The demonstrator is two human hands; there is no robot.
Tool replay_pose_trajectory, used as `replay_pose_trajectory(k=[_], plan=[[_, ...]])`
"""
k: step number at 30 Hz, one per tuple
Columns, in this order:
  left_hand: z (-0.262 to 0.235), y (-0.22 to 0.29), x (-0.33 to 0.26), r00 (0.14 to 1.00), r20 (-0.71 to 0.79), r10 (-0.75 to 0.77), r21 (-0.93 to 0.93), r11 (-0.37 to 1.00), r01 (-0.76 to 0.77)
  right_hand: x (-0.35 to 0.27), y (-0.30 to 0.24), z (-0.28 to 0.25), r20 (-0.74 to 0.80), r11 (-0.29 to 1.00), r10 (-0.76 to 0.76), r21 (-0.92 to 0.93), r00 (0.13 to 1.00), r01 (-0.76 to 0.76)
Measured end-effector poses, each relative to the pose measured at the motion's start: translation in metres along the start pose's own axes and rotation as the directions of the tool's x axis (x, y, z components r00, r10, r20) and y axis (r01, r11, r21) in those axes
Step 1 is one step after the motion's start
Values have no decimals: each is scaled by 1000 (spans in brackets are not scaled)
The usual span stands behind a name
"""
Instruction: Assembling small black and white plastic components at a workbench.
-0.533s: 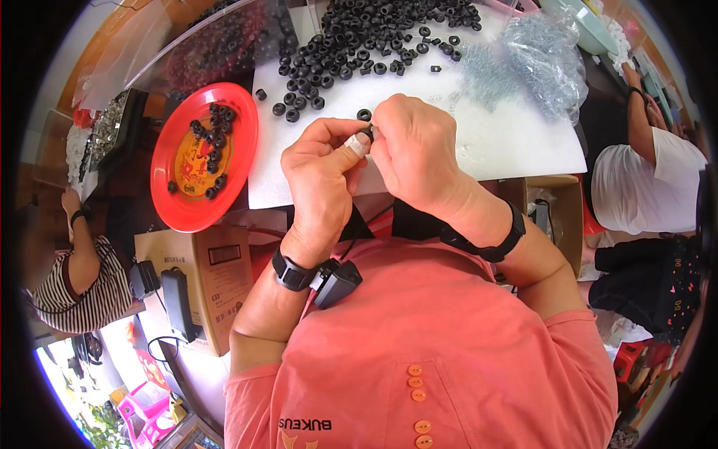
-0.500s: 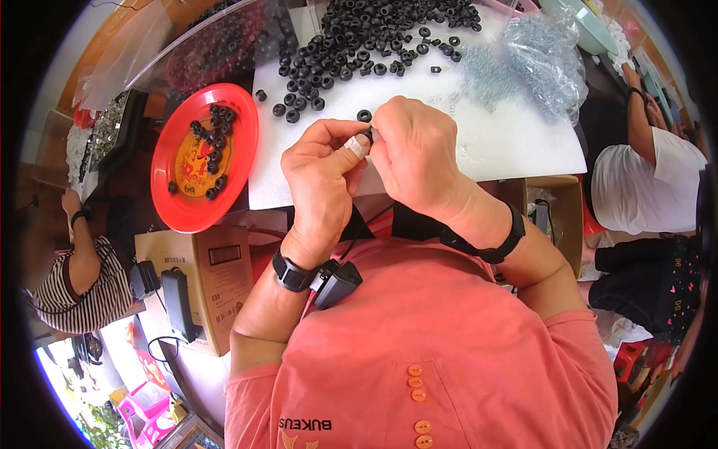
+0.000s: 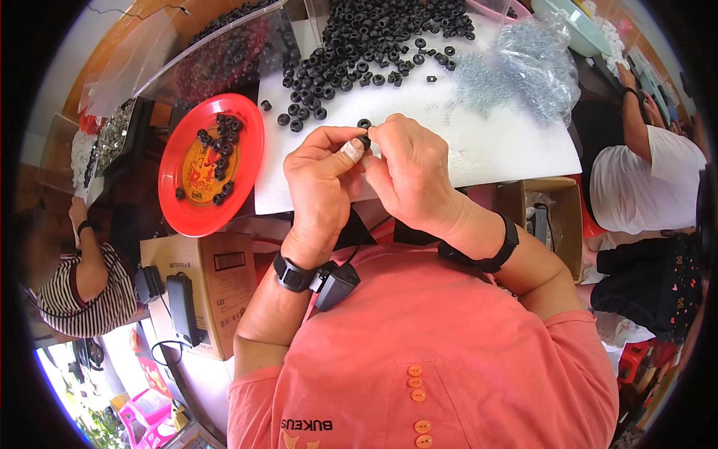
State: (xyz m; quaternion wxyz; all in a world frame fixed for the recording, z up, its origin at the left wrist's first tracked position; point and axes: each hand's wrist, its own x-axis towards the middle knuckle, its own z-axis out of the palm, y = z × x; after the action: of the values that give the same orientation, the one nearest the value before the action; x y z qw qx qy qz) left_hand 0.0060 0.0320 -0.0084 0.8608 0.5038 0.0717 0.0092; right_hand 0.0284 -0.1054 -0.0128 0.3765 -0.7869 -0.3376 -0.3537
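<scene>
My left hand point(image 3: 318, 176), with white tape round the thumb, pinches a small black ring-shaped part point(image 3: 365, 140) above the near part of a white foam sheet point(image 3: 516, 161). My right hand point(image 3: 415, 172) meets it there, thumb and fingers closed at the same part. Whatever is between the right fingertips is hidden or too small to make out. Just beyond the fingertips lies another black ring part point(image 3: 363, 123). A large heap of similar black parts point(image 3: 389, 34) covers the far side of the sheet.
Left stands a red plate point(image 3: 254, 135) holding several black parts. Clear plastic bags point(image 3: 535, 71) and loose small silvery pieces point(image 3: 479, 82) lie at the right. A clear bin point(image 3: 224, 56) is far left; cardboard boxes point(image 3: 232, 299) flank me. Other people sit at both sides.
Both hands stay together at the black part, with the right hand slightly lower and its grip shifted a little. The whole view has shifted slightly.
</scene>
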Motion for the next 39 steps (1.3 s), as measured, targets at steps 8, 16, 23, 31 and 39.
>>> replay_pose_trajectory(k=[8,16,23,31,39], plan=[[0,-2,3,997,28,68,-27,997,-68,2,1,17,-49,988,29,-151,998,-36],[5,10,-1,991,120,-57,169,985,36,7,15,-8,31,994,5,-107,1000,-2],[6,14,-3,974,174,-141,386,920,64,14,24,-28,370,984,93,107,925,-141],[0,10,0,963,208,-169,347,934,89,-12,5,-7,88,978,153,127,984,-164],[-16,50,-13,959,-82,272,530,826,-190,-6,23,-45,183,932,192,273,964,-237]])
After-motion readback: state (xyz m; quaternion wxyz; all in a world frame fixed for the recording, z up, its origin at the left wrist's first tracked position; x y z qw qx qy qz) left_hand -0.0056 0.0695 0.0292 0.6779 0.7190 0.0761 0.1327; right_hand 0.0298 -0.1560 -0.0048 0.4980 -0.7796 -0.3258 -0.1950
